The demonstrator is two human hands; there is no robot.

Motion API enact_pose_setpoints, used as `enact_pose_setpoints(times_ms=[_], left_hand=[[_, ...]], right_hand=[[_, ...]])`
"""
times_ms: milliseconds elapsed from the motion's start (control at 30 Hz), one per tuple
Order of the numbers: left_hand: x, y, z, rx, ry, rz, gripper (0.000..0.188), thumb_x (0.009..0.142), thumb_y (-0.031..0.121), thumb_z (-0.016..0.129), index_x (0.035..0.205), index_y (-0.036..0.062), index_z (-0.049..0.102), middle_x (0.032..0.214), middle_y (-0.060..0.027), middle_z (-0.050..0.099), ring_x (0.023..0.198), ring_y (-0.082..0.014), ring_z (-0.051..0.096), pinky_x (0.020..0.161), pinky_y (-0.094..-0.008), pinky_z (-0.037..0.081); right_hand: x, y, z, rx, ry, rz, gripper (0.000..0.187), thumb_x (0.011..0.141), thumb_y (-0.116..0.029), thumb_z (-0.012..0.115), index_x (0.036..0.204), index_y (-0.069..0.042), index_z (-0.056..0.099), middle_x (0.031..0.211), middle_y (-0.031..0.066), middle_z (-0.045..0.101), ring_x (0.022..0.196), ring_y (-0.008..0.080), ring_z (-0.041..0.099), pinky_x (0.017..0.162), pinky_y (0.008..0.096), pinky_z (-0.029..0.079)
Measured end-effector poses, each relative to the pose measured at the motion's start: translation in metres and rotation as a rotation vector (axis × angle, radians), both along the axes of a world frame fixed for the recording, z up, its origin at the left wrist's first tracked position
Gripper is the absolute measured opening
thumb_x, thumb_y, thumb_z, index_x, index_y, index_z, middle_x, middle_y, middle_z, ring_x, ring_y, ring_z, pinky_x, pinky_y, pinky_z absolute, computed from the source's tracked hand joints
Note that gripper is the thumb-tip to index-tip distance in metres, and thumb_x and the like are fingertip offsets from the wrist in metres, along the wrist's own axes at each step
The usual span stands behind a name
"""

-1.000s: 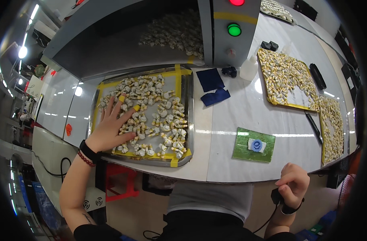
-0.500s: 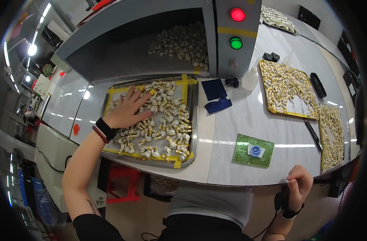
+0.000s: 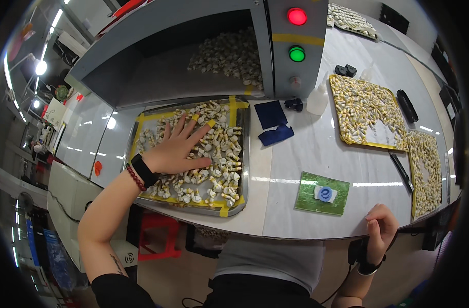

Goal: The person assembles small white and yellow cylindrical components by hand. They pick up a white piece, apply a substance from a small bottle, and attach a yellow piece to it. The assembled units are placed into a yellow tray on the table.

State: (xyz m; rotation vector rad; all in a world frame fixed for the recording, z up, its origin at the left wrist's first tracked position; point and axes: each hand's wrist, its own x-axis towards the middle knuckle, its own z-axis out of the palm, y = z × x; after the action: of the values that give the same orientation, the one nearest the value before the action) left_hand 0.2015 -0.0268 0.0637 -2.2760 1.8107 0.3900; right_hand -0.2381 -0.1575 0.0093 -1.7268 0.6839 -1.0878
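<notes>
My left hand (image 3: 177, 150) lies spread, palm down, over many small white pieces with yellow ends (image 3: 225, 172). Its fingers are apart, and yellow bands wrap two fingertips. The pieces lie loose in a shallow metal tray (image 3: 246, 154) edged with yellow tape; whether any stick to my palm is hidden. My right hand (image 3: 381, 226) hovers by the table's front edge at the right, fingers curled in, with no object visible in it. Closest to it on the table is a green pad (image 3: 309, 204) bearing a small blue ring-shaped thing (image 3: 325, 193).
Behind the tray stands a grey machine (image 3: 298, 77) with red and green lights and a heap of pieces (image 3: 229, 56) inside its opening. Blue cloth pieces (image 3: 270, 114) and a white bottle (image 3: 317, 100) lie beside it. Two filled trays, one yellow-rimmed (image 3: 365, 146), sit right.
My left hand has slid right across the pieces, its fingers still spread. My right hand stays curled at nearly the same place. The whole view has shifted slightly.
</notes>
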Motion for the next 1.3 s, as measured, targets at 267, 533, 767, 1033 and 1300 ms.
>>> enact_pose_setpoints(times_ms=[267, 533, 767, 1033, 1300], left_hand=[[-0.01, 0.019, 0.008, 0.048, -0.011, -0.108, 0.079, 0.085, 0.061, 0.044, 0.145, 0.0138, 0.021, 0.151, -0.0197, 0.001, 0.138, -0.0424, -0.003, 0.107, -0.06, 0.0], [-0.016, 0.03, -0.007, -0.021, -0.037, -0.02, 0.082, 0.082, 0.065, 0.044, 0.143, 0.0134, 0.025, 0.15, -0.0213, 0.01, 0.137, -0.0456, -0.003, 0.106, -0.0629, 0.003], [-0.044, 0.038, 0.01, -0.159, -0.022, -0.074, 0.074, 0.084, 0.058, 0.046, 0.141, 0.0154, 0.029, 0.147, -0.0208, 0.019, 0.136, -0.0469, 0.003, 0.103, -0.0669, 0.005], [-0.104, 0.055, -0.024, -0.234, 0.052, -0.251, 0.057, 0.092, 0.049, 0.038, 0.139, 0.0177, 0.033, 0.146, -0.0169, 0.021, 0.137, -0.0429, 0.007, 0.102, -0.0692, 0.004], [-0.114, 0.063, -0.029, -0.362, -0.03, -0.213, 0.059, 0.091, 0.052, 0.037, 0.137, 0.0148, 0.036, 0.144, -0.0186, 0.023, 0.138, -0.0417, 0.006, 0.102, -0.0673, 0.003]], right_hand=[[-0.005, -0.001, -0.009, 0.07, -0.004, -0.042, 0.015, 0.079, -0.01, 0.061, 0.074, 0.002, 0.056, 0.066, 0.0038, 0.049, 0.061, 0.0103, 0.04, 0.055, 0.023, 0.028], [0.001, 0.0, -0.006, 0.063, 0.043, -0.009, 0.015, 0.078, -0.01, 0.062, 0.073, 0.002, 0.057, 0.064, 0.0025, 0.047, 0.058, 0.0102, 0.039, 0.053, 0.023, 0.028], [0.001, -0.001, -0.009, 0.059, 0.04, -0.033, 0.013, 0.077, -0.009, 0.061, 0.072, 0.002, 0.056, 0.064, 0.0028, 0.046, 0.059, 0.0098, 0.04, 0.054, 0.023, 0.028], [-0.002, 0.003, -0.01, 0.033, 0.062, 0.016, 0.016, 0.084, -0.013, 0.057, 0.075, -0.001, 0.052, 0.07, 0.0003, 0.045, 0.064, 0.0065, 0.037, 0.057, 0.021, 0.027], [-0.012, -0.001, -0.02, 0.102, 0.026, 0.064, 0.012, 0.088, -0.01, 0.054, 0.081, -0.001, 0.05, 0.077, -0.0005, 0.043, 0.069, 0.0061, 0.036, 0.063, 0.0196, 0.029]])
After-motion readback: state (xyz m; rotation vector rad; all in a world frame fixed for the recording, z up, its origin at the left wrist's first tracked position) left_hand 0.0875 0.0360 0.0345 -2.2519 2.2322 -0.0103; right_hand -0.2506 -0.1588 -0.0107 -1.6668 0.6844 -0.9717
